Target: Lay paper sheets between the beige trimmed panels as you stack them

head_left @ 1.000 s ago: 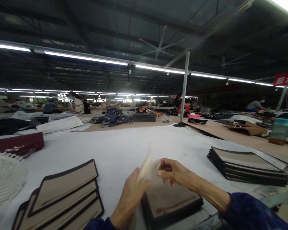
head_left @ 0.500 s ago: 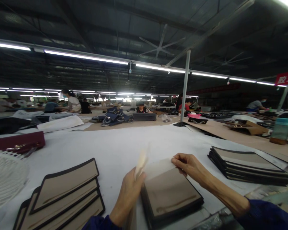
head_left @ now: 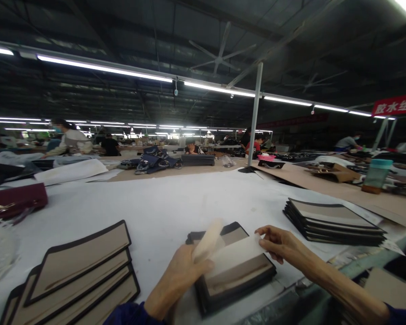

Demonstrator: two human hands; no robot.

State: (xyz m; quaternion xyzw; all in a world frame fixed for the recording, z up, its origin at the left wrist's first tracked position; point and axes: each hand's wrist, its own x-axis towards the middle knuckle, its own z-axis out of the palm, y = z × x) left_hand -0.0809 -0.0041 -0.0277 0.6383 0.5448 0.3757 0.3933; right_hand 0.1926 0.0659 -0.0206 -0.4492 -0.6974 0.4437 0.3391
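Note:
A stack of taupe panels with black edges lies on the table in front of me. Above its top panel a pale, translucent strip stretches between my hands. My right hand pinches the strip's right end between thumb and fingertips. Closed around a bundle of cream strips is my left hand, its thumb by the strip's left end. The bundle is blurred, and I cannot tell whether the stretched strip touches the panel.
To the left, several similar panels lie fanned out, near a white plastic basket. Another panel stack sits to the right. Farther off are a maroon piece, a metal post, a teal-lidded bottle and people working.
The strip has come from the panel's far edge toward its middle, with my right hand moving nearer and rightward. My left hand's bundle has tilted over to the right. The camera view has shifted slightly.

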